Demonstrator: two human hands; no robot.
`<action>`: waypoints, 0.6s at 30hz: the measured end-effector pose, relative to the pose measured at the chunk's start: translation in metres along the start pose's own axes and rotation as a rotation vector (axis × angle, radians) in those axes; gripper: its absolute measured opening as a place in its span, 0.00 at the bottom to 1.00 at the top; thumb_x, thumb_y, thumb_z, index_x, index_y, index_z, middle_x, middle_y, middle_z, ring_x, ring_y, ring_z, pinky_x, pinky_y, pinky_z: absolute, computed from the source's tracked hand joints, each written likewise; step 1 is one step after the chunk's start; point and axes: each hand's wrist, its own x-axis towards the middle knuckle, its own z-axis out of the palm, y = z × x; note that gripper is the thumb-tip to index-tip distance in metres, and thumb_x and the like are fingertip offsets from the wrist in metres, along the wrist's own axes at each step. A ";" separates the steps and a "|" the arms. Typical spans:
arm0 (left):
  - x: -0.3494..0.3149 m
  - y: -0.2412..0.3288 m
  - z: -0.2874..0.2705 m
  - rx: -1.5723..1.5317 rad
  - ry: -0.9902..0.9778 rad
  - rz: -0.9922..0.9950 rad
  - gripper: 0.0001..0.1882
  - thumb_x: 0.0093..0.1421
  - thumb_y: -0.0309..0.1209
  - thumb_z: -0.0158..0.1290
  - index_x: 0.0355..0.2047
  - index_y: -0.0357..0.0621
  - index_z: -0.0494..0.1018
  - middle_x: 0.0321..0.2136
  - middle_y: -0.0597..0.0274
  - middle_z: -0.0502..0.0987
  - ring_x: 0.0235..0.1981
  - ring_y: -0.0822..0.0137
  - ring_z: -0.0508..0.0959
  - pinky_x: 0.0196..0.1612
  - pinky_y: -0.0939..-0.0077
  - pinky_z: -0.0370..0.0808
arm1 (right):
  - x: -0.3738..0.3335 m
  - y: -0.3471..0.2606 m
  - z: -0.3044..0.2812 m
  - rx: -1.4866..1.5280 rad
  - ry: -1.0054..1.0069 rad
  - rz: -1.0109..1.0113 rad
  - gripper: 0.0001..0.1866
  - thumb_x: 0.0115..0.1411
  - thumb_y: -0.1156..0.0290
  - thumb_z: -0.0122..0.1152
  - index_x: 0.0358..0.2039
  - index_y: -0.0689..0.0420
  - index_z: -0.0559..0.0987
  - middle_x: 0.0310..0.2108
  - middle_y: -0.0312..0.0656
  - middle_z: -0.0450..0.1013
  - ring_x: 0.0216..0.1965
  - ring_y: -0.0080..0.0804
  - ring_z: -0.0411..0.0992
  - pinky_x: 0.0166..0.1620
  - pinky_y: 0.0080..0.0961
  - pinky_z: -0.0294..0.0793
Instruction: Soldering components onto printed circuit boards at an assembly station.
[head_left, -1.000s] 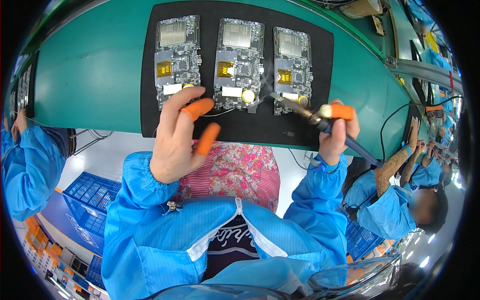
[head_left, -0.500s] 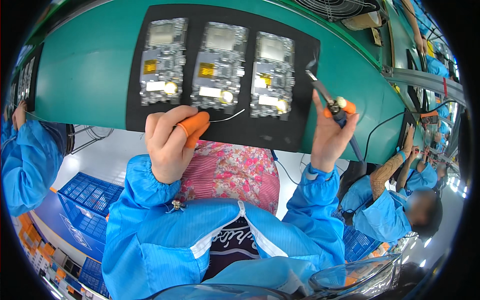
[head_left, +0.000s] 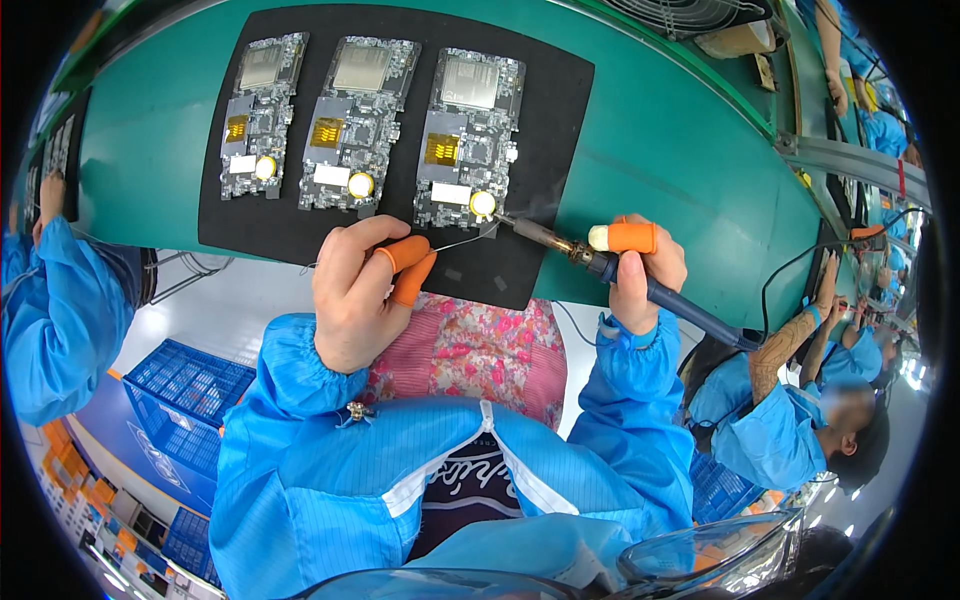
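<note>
My right hand (head_left: 645,270), with an orange finger cot, grips a blue-handled soldering iron (head_left: 600,262). Its tip reaches the lower right corner of the rightmost circuit board (head_left: 467,150), by a round yellow-rimmed cell (head_left: 483,204). Between finger and thumb, my left hand (head_left: 365,285) pinches a thin solder wire (head_left: 462,240) whose end is close to the iron tip; orange cots cover two of its fingers. Two more boards, the middle circuit board (head_left: 360,125) and the left circuit board (head_left: 262,120), lie alongside on the black mat (head_left: 545,130).
The mat rests on a green bench (head_left: 660,170). A fan (head_left: 680,15) stands at the far edge. Blue crates (head_left: 185,390) are on the floor at left. People in blue smocks work at left and right (head_left: 770,400). A black cable (head_left: 790,265) runs at right.
The mat with its boards has shifted left. My right hand has swung the iron tip leftward and down to the rightmost board, and the solder wire's end now meets it there.
</note>
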 end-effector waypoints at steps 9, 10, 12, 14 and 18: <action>-0.001 -0.001 0.000 0.040 -0.022 0.014 0.13 0.35 0.18 0.61 0.24 0.36 0.74 0.31 0.60 0.71 0.27 0.64 0.70 0.26 0.76 0.66 | 0.009 -0.003 0.005 -0.019 -0.074 -0.144 0.10 0.45 0.71 0.51 0.23 0.66 0.73 0.13 0.43 0.65 0.11 0.32 0.61 0.16 0.24 0.58; -0.002 -0.002 -0.001 0.039 -0.022 0.013 0.13 0.35 0.18 0.61 0.24 0.36 0.74 0.31 0.60 0.71 0.27 0.64 0.70 0.26 0.76 0.66 | 0.009 -0.003 0.005 -0.018 -0.085 -0.150 0.09 0.44 0.72 0.51 0.22 0.66 0.73 0.12 0.43 0.64 0.11 0.32 0.61 0.16 0.25 0.57; -0.003 -0.002 -0.001 0.040 -0.027 0.003 0.13 0.35 0.18 0.61 0.24 0.36 0.74 0.31 0.60 0.71 0.27 0.64 0.70 0.26 0.76 0.66 | 0.010 -0.002 0.006 -0.012 -0.116 -0.143 0.09 0.44 0.72 0.51 0.22 0.66 0.73 0.12 0.43 0.64 0.11 0.32 0.60 0.15 0.25 0.57; -0.004 -0.003 -0.002 0.033 -0.025 -0.001 0.13 0.35 0.18 0.61 0.24 0.36 0.74 0.31 0.60 0.71 0.27 0.64 0.70 0.26 0.76 0.66 | 0.011 -0.003 0.008 -0.007 -0.149 -0.136 0.08 0.43 0.73 0.51 0.22 0.66 0.73 0.12 0.43 0.63 0.11 0.32 0.60 0.15 0.25 0.56; -0.003 0.000 0.002 0.031 -0.019 0.020 0.13 0.35 0.18 0.61 0.24 0.36 0.73 0.30 0.60 0.71 0.26 0.64 0.70 0.26 0.75 0.66 | 0.010 -0.004 0.006 -0.015 -0.131 -0.154 0.08 0.44 0.73 0.51 0.21 0.67 0.73 0.12 0.43 0.63 0.11 0.32 0.60 0.15 0.25 0.56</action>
